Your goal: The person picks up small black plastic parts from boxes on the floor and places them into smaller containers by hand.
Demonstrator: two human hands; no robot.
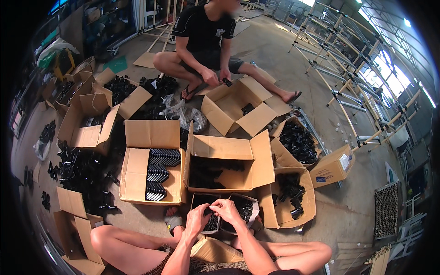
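Close together, my left hand [198, 217] and my right hand [226, 212] meet in front of me, fingers closed. Between the fingertips sits a small black part [208, 211], mostly covered; its kind is too small to make out. Under my hands stand two small open boxes. The right box [246, 211] is filled with small dark pieces, and more of them show in the left box [212, 223]. Just beyond is an open cardboard box [220, 184] with black parts inside. Left of it, another open box [131, 183] holds neat rows of black angled brackets [157, 175].
Right of my hands stands a box [305, 215] of black fittings. A pile of black fittings [82, 172] covers the floor at left. Across from me, a seated person [204, 41] holds a black part over an open box [215, 120]. Pipe racks [341, 78] stand far right.
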